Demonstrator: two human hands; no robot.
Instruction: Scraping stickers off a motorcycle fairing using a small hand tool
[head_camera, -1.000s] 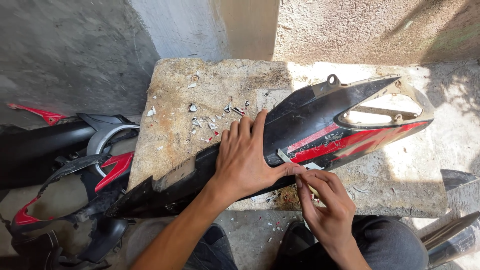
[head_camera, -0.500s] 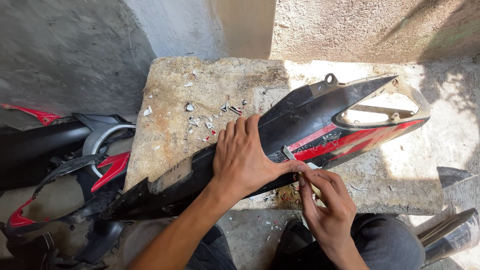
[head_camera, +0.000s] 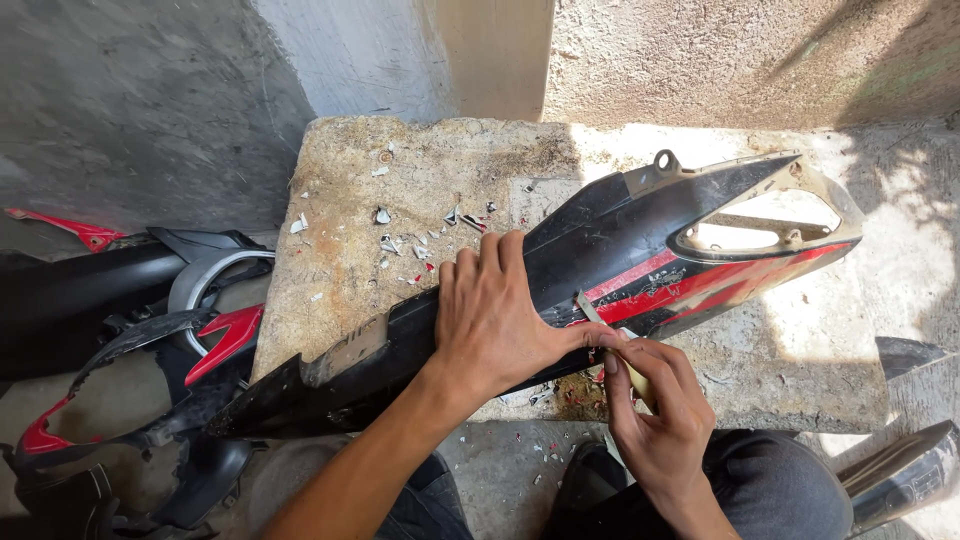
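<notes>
A long black and red motorcycle body panel (head_camera: 640, 260) lies across a rough concrete block (head_camera: 420, 180). My left hand (head_camera: 495, 310) presses flat on the panel's black middle, fingers spread. My right hand (head_camera: 655, 400) is at the panel's lower edge, closed around a small scraper with a thin metal blade (head_camera: 590, 308) and a pale handle. The blade's tip rests against the red decal stripe (head_camera: 690, 285), right beside my left thumb.
Small white and red flakes (head_camera: 420, 240) lie scattered on the block. More black and red motorcycle body panels (head_camera: 150, 330) are piled on the floor at the left. A concrete wall (head_camera: 700, 50) stands behind. A dark metal part (head_camera: 900, 470) sits at bottom right.
Both hands stay in about the same place on the panel. The right hand has shifted slightly with the scraper at the decal edge.
</notes>
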